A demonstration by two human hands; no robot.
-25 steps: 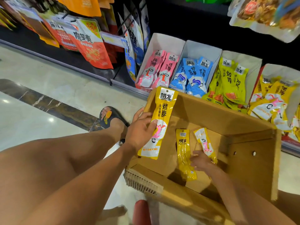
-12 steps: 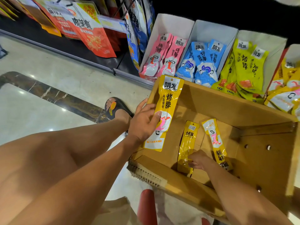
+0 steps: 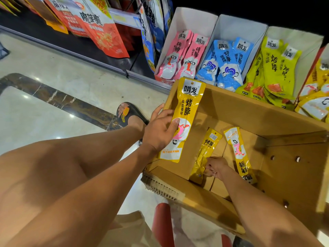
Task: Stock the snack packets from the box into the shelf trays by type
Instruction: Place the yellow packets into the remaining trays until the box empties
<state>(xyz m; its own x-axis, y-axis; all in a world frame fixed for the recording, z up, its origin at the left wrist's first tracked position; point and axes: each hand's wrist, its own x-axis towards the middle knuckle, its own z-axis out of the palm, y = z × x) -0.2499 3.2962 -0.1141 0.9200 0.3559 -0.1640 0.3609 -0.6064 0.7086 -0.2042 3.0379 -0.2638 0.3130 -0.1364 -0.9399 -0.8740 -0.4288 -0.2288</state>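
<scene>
My left hand (image 3: 161,130) grips a long orange-yellow snack packet (image 3: 188,106) upright over the left wall of the cardboard box (image 3: 236,107). Down inside the box, my right hand (image 3: 216,166) pinches a second yellow packet (image 3: 207,148) that lies on the box floor. A third yellow packet (image 3: 237,148) lies flat just right of that hand. Behind the box stand white shelf trays: pink packets (image 3: 183,56), blue packets (image 3: 226,61), lime-yellow packets (image 3: 274,68) and, at the far right, orange-yellow packets (image 3: 316,97).
My bare left leg and sandalled foot (image 3: 128,113) rest on the glossy tiled floor (image 3: 53,72) left of the box. Large red and blue snack bags (image 3: 105,27) hang on the low shelf at the upper left. A red stool edge (image 3: 162,223) sits below the box.
The view has tilted down and drifted, so box and trays sit higher in frame. My right hand has closed on the packet on the box floor. My left hand keeps its packet.
</scene>
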